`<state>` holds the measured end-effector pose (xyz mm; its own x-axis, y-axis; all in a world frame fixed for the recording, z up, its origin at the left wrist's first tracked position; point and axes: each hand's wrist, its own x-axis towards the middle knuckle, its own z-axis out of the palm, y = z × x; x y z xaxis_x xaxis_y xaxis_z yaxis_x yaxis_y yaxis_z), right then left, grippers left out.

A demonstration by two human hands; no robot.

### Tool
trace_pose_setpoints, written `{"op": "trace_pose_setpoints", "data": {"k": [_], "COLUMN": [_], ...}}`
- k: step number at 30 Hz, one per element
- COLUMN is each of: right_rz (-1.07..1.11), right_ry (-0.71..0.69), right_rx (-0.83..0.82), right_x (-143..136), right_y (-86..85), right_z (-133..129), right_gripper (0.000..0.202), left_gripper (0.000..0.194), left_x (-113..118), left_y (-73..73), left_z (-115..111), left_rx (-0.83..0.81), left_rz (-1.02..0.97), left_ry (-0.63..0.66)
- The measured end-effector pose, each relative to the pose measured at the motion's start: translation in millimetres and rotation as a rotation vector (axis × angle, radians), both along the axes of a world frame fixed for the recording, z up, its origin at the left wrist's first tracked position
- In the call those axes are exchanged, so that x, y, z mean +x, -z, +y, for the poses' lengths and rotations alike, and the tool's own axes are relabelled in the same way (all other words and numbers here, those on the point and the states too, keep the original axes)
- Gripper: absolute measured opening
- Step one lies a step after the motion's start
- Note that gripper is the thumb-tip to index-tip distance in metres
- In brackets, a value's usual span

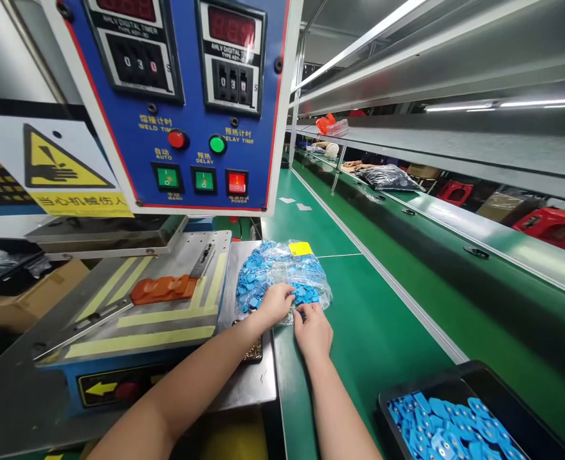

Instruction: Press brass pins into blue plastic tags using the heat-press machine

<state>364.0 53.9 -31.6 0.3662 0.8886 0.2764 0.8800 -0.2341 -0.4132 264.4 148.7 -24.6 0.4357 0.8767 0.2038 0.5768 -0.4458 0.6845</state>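
A clear plastic bag (282, 271) full of small blue plastic parts (306, 294) lies at the edge of the green table, with a yellow label (300, 248) on its far side. My left hand (277, 304) is closed at the bag's near edge, its thumb and fingertips pinching the plastic beside the blue parts. Just to its right, my right hand (314, 329) has curled fingers gripping the same near edge. The fingertips are partly hidden, so whether a blue part is also between them is unclear.
At left stands a press machine with a blue control panel (200, 153); an orange part (162, 289) lies on its taped plate (167, 322). A black tray (387, 409) at lower right holds many blue parts. A dark tray of small metal pieces (254, 351) sits under my left forearm.
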Motion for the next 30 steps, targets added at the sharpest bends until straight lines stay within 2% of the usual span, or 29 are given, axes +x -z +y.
{"op": "trace_pose_setpoints", "data": {"k": [5, 8, 10, 14, 17, 20, 22, 25, 27, 30], "right_rz": [0.045, 0.050, 0.064, 0.104, 0.125, 0.147, 0.172, 0.221, 0.239, 0.205], "right_ry": [0.001, -0.020, -0.047, -0.135, -0.257, -0.405, -0.496, -0.644, -0.751, -0.866], "right_rx": [0.051, 0.120, 0.198, 0.385, 0.507, 0.596, 0.610, 0.611, 0.614, 0.555], "right_x": [3.0, 5.6, 8.2, 10.3, 2.7, -16.5, -37.2, -81.0, -115.9, -167.6], "right_y": [3.8, 7.8, 11.0, 15.1, 12.1, 0.7, -11.5, -34.2, -50.3, -72.0], "right_z": [1.3, 1.0, 1.3, 6.3, 9.7, 5.9, 1.0, 0.2, 9.2, 37.3], "right_gripper": [0.019, 0.022, 0.025, 0.027, 0.026, 0.020, 0.014, 0.010, 0.011, 0.014], "left_gripper": [0.028, 0.028, 0.028, 0.024, 0.022, 0.018, 0.019, 0.023, 0.025, 0.024], "left_x": [-0.7, -10.1, -25.1, -80.0, -138.8, -204.8, -247.3, -298.5, -320.3, -334.7], "left_y": [-3.5, -9.5, -15.4, -31.8, -48.4, -68.2, -80.8, -95.1, -101.6, -107.8], "left_z": [-12.0, -33.3, -52.0, -92.3, -118.3, -132.2, -131.4, -114.6, -95.4, -60.8], "left_rx": [-0.094, -0.277, -0.379, -0.322, -0.252, -0.189, -0.113, 0.008, 0.067, 0.144], "left_rz": [-0.167, -0.415, -0.519, -0.469, -0.410, -0.319, -0.240, -0.153, -0.087, 0.041], "left_ry": [-0.118, -0.088, -0.051, 0.013, 0.002, -0.066, -0.150, -0.264, -0.291, -0.248]}}
